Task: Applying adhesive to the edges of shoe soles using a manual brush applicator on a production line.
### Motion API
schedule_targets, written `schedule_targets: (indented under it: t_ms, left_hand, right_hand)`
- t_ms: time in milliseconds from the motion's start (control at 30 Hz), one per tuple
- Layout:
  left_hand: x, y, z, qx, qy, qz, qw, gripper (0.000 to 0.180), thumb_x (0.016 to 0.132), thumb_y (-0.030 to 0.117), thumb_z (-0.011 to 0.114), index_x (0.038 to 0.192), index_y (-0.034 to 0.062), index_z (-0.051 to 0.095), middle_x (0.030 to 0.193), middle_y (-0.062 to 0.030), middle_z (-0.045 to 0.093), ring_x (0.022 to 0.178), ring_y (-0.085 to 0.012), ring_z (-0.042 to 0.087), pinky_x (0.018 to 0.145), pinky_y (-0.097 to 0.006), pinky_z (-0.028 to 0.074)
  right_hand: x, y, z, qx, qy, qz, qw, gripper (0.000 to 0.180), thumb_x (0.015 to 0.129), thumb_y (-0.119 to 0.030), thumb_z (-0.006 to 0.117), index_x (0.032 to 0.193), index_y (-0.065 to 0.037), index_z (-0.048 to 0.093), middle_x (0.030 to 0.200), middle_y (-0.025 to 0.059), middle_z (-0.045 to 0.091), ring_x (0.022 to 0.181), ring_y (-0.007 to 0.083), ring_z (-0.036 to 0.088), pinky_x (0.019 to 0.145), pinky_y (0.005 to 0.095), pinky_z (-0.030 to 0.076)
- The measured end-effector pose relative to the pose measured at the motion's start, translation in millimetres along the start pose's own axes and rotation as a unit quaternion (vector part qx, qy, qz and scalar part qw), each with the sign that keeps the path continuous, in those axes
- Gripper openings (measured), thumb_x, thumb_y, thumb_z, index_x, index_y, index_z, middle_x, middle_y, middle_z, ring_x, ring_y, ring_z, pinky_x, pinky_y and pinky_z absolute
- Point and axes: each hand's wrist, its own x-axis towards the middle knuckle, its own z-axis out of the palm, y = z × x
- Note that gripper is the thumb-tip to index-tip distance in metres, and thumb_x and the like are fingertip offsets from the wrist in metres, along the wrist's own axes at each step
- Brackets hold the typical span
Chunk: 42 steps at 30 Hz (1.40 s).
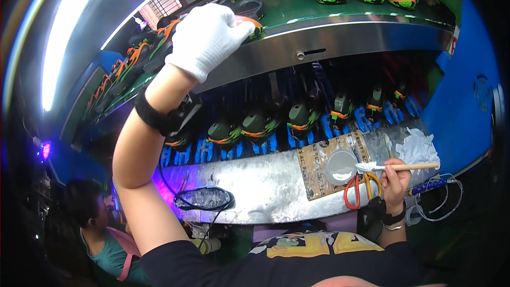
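The gloved left hand (207,37) curls at an orange shoe (255,23) on the green conveyor (292,14), grip unclear. Scissors (357,186) and crumpled white material (418,146) lie near the right hand (396,180), closed around a brush (411,167) beside a cup (340,157).

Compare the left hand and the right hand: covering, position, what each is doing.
Covering: the left hand wears a white knit glove; the right hand is bare.
Position: the left hand is raised by the green belt; the right hand is low, near the metal bench.
Action: the left hand's fingers are at an orange shoe, grip unclear; the right hand holds a wooden-handled brush.
Shared: both wrists wear black straps.
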Motion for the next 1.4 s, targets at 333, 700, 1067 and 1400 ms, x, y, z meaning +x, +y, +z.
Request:
schedule_targets:
  t_ms: [333,700,1067,1400]
  left_hand:
    - [110.7,-32.4,82.0,0.076,-0.146,-0.023,0.986,0.037,0.076,0.035,0.06,0.088,0.0007,0.065,0.088,-0.0197,0.064,0.083,-0.0343,0.062,0.075,-0.039,0.05]
    - [213.3,-128.8,186.6,0.142,-0.366,0.003,0.92,0.053,0.07,0.027,0.062,0.117,0.0052,0.054,0.107,-0.0173,0.061,0.092,-0.0318,0.06,0.079,-0.038,0.048]
    - [149.6,-154.3,134.2,-0.097,-0.321,-0.1,0.937,0.023,0.074,0.018,0.065,0.086,-0.0014,0.063,0.08,-0.01,0.063,0.074,-0.019,0.058,0.07,-0.031,0.046]
    - [60.0,-112.4,39.8,-0.008,-0.405,-0.211,0.89,0.09,0.069,0.079,0.042,0.098,-0.0048,0.059,0.082,-0.0123,0.063,0.071,-0.0177,0.06,0.066,-0.028,0.048]
  right_hand:
    - [14.4,7.9,-17.1,-0.046,0.071,0.002,0.996,0.011,0.083,-0.007,0.054,0.09,0.001,0.054,0.06,0.0007,0.047,0.045,0.0039,0.039,0.041,0.0168,0.03]
    - [34.5,11.7,-20.2,-0.103,0.123,0.0,0.987,0.011,0.084,-0.007,0.053,0.09,0.002,0.052,0.057,-0.0004,0.042,0.043,0.004,0.035,0.041,0.0172,0.027]
    - [47.4,16.1,-16.9,-0.086,0.076,0.03,0.993,0.013,0.084,-0.008,0.053,0.091,0.003,0.051,0.059,0.0006,0.043,0.045,0.0043,0.036,0.041,0.017,0.028]
    - [13.6,-7.9,-10.8,-0.06,0.048,0.021,0.997,0.014,0.084,-0.008,0.052,0.093,0.002,0.051,0.064,0.0017,0.045,0.048,0.0042,0.036,0.043,0.0165,0.029]
